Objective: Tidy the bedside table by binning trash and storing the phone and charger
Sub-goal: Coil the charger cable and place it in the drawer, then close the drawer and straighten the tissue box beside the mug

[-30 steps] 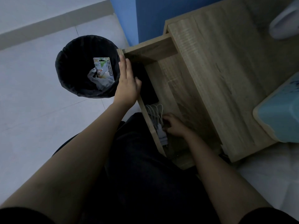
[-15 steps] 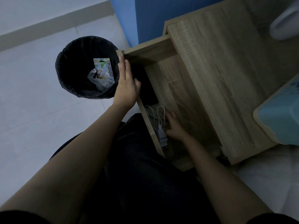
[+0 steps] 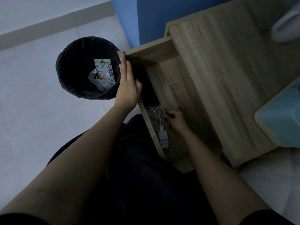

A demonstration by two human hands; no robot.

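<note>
The room is dim. The floor point(image 3: 32, 119) has big pale tiles with thin lines between them. A blue wall point(image 3: 162, 18) stands at the back. A wooden bedside table point(image 3: 227, 70) sits against it.

"scissors" printed along the edge of a packaging card point(image 3: 105, 69), lying in the black bin point(image 3: 76, 88)

Bare forearms, short dark sleeves point(image 3: 24, 219) at the frame's bottom edge, dark trousers point(image 3: 146, 184) over the lap.
</note>
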